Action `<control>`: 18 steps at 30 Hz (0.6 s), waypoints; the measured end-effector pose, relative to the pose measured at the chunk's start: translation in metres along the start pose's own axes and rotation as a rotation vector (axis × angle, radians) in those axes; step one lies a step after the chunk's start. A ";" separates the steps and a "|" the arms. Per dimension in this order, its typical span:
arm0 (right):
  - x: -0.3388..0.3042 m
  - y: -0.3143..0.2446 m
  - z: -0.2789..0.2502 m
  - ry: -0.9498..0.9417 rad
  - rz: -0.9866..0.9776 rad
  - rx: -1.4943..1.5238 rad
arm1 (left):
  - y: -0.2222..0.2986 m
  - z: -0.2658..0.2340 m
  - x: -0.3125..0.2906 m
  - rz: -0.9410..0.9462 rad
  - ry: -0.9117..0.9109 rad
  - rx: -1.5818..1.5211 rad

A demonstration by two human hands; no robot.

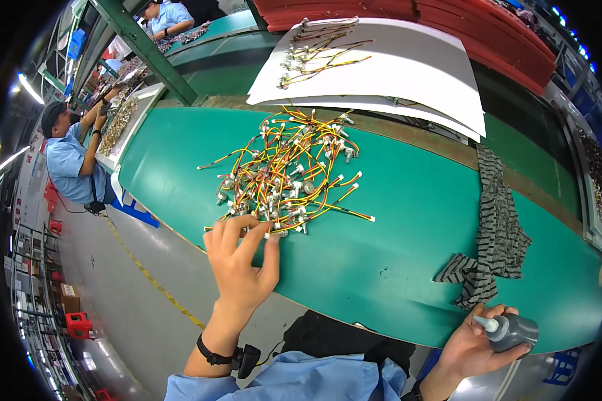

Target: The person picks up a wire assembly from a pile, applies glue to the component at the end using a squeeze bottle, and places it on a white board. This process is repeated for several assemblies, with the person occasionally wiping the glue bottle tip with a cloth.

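Note:
A tangled pile of wired potentiometers (274, 177), with metal shafts, white plugs and red, black and yellow leads, lies on the green worktable. At the pile's near edge, my left hand (241, 260) has its fingers curled, thumb and forefinger closing on one potentiometer, mostly hidden by the fingertips. My right hand (471, 344) is wrapped round a squeeze bottle (514, 331) of dark grey contents, tilted so its white nozzle points up and left. This bottle is at the table's near right edge, just below a grey-and-black striped cloth (491, 234).
Beyond the pile, several wired potentiometers (304, 57) lie in a row on white sheets (408, 67). Red foam slabs (481, 33) are stacked behind. A green post (147, 50) rises at the far left. A co-worker (77, 157) in blue works at a neighbouring bench.

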State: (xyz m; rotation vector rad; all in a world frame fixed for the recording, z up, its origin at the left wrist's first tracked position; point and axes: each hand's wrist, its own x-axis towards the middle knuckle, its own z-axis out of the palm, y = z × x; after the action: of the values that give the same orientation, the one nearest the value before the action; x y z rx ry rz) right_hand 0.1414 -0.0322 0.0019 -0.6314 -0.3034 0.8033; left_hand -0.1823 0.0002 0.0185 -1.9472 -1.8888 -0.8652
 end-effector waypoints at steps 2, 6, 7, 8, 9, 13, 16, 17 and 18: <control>0.002 -0.001 -0.003 -0.046 0.014 -0.009 | 0.001 -0.006 0.005 0.044 0.096 -0.022; 0.004 -0.003 -0.005 -0.121 0.043 -0.039 | -0.006 -0.029 0.017 0.207 0.376 -0.050; 0.002 -0.001 -0.002 -0.106 0.043 -0.040 | -0.006 -0.031 0.022 0.207 0.378 -0.053; 0.001 -0.001 -0.001 -0.090 0.042 -0.041 | -0.006 -0.031 0.031 0.201 0.399 -0.094; 0.001 0.000 -0.001 -0.090 0.035 -0.040 | -0.007 -0.030 0.042 0.198 0.422 -0.136; 0.000 -0.001 -0.004 -0.124 0.037 -0.048 | 0.007 -0.038 0.072 0.201 0.401 -0.317; 0.000 -0.003 -0.006 -0.147 0.049 -0.050 | 0.026 -0.041 0.096 0.222 0.326 -0.451; 0.000 -0.003 -0.006 -0.144 0.042 -0.052 | 0.033 -0.041 0.105 0.242 0.276 -0.506; 0.000 -0.003 -0.006 -0.148 0.047 -0.038 | 0.038 -0.039 0.109 0.261 0.225 -0.560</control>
State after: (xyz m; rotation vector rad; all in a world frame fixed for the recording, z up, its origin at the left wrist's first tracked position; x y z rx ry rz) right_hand 0.1464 -0.0364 -0.0010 -0.6177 -0.4406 0.8932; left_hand -0.1584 0.0604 0.1216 -2.2089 -1.3154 -1.5732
